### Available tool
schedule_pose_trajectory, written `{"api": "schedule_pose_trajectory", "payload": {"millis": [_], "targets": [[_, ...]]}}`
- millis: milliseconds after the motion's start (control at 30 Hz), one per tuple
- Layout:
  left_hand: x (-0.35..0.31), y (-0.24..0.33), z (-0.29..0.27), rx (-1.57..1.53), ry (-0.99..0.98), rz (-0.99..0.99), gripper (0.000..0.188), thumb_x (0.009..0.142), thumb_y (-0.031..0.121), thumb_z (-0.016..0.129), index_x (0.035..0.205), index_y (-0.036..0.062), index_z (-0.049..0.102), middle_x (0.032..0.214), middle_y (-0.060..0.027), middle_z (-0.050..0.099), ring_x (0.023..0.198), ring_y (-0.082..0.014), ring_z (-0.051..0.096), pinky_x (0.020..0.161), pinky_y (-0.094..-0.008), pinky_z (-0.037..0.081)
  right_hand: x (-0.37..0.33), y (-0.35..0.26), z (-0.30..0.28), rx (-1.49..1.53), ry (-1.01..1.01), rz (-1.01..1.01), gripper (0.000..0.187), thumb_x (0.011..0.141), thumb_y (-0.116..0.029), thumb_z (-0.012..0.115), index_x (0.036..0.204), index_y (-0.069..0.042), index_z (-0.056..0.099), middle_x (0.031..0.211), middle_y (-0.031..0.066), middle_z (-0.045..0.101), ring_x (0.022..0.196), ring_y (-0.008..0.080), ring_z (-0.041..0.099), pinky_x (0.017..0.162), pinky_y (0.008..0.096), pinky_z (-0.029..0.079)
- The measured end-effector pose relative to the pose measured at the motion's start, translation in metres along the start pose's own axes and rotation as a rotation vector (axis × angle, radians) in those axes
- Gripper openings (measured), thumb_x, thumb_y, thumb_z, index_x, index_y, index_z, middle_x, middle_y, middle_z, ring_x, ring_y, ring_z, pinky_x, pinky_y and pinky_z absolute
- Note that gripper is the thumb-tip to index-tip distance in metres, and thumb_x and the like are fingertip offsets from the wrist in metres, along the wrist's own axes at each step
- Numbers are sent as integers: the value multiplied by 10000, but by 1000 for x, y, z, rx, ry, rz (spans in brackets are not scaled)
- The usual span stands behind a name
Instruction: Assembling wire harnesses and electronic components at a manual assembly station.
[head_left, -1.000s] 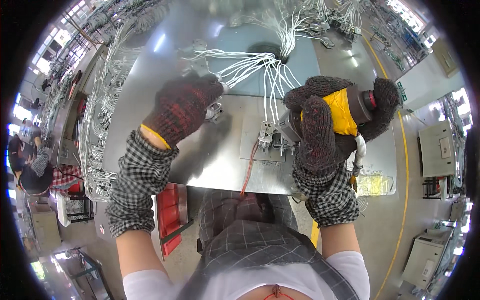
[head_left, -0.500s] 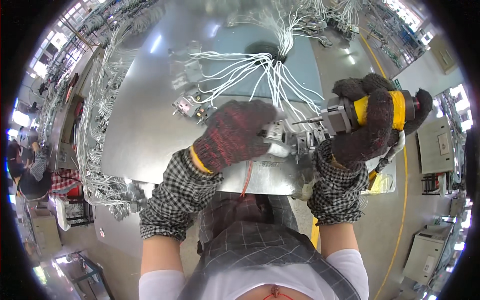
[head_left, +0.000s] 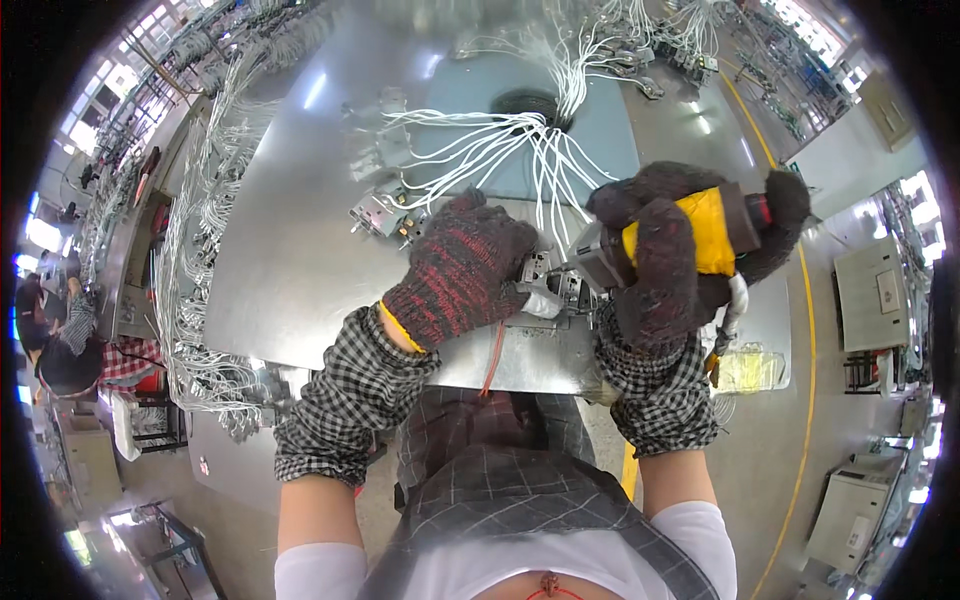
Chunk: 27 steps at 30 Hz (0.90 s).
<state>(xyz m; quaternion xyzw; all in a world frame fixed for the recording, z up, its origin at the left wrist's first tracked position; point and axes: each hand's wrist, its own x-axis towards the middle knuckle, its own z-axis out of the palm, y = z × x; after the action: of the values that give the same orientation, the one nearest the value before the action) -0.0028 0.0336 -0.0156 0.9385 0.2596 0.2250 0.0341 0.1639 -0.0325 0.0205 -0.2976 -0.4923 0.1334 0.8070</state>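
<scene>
My left hand (head_left: pixel 460 268), in a dark red-flecked knit glove with white wrapping on the thumb, pinches a small metal socket part (head_left: pixel 537 266) near the table's front edge. My right hand (head_left: pixel 662 262), gloved alike, is wrapped round a power screwdriver (head_left: pixel 712 232) with yellow tape on its body. Its nose points left, close over the metal part by my left fingers; the bit's tip is hard to make out. White wires (head_left: pixel 548 165) fan out from a round dark hole (head_left: pixel 523 103) toward the parts. Left of my left hand lies another socket assembly (head_left: pixel 376 213).
The shiny metal table (head_left: pixel 290 270) carries a grey-blue panel (head_left: pixel 610 130). A red wire (head_left: pixel 495 358) hangs at the front edge. Bundles of white wires (head_left: pixel 200 290) hang along the left. More wired parts (head_left: pixel 690 55) lie far right. A co-worker (head_left: pixel 70 350) sits at far left.
My right hand has brought the screwdriver left and slightly down, up to the metal part. My left hand stays nearly in place, still pinching the part.
</scene>
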Motion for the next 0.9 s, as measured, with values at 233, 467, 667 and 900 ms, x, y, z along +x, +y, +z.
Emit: {"api": "schedule_pose_trajectory", "payload": {"millis": [233, 467, 667, 900], "targets": [[-12, 7, 15, -50, 8, -29, 555, 661, 489, 791, 1024, 87, 667, 931, -116, 652, 933, -307, 627, 817, -440, 479, -31, -6, 4, 87, 28, 45, 814, 853, 1, 705, 1460, -231, 215, 970, 147, 633, 756, 222, 655, 608, 376, 587], [-56, -10, 9, -45, -155, -193, 583, 719, 207, 767, 1263, 117, 580, 1146, -128, 620, 1020, -322, 624, 834, -439, 509, -30, 20, -5, 14, 304, 365, 592, 993, -450, 474, 1234, 87, 532, 887, 276, 668, 634, 290, 686, 545, 387, 594], [-47, -22, 2, -148, -131, -95, 588, 713, 188, 777, 1264, 123, 582, 1142, -117, 625, 1051, -307, 631, 856, -425, 513, -18, 10, 4, -7, 241, 512, 706, 986, -533, 393, 1111, 133, 592, 853, 308, 668, 584, 304, 678, 533, 370, 590], [-37, 9, -7, -592, 14, -312, 675, 712, 303, 830, 1310, 111, 582, 1114, -132, 646, 1040, -286, 646, 883, -395, 511, -10, 11, -18, 399, 74, 256, 718, 888, -83, 603, 1483, -130, 203, 875, 125, 596, 676, 187, 590, 596, 333, 543]]}}
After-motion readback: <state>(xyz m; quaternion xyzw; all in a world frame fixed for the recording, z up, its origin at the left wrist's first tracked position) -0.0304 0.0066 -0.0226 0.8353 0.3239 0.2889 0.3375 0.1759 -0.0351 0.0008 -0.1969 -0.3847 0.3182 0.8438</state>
